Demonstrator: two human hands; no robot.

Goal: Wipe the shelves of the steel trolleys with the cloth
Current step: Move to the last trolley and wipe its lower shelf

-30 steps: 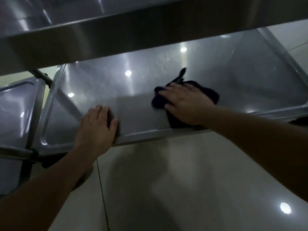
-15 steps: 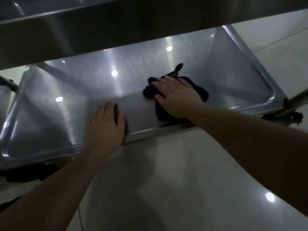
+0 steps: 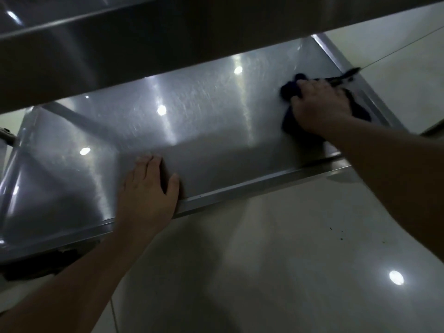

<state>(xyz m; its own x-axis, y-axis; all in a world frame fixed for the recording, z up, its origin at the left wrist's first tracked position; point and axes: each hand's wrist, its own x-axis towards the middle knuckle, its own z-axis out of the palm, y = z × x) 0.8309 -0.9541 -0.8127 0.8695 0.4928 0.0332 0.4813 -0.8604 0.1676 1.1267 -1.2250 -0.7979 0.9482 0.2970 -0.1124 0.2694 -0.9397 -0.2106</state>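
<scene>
On the brushed, rimmed steel trolley shelf (image 3: 216,131), the crumpled dark blue cloth (image 3: 292,91) lies near the right rim, pressed under the right hand (image 3: 319,106), fingers curled onto it. The left hand (image 3: 149,191) rests flat, fingers straight, over the shelf's front rim, above glossy pale floor tiles (image 3: 264,260).

The crumpled dark navy cloth (image 3: 292,91) looks almost black in its folds. The brushed grey steel lower shelf (image 3: 211,131) carries fine scratch streaks and round white light spots (brightest near its middle). The darker grey steel upper shelf (image 3: 149,42) shades towards black. The glossy cream tiled floor (image 3: 276,248) shows thin dark grout lines.
</scene>
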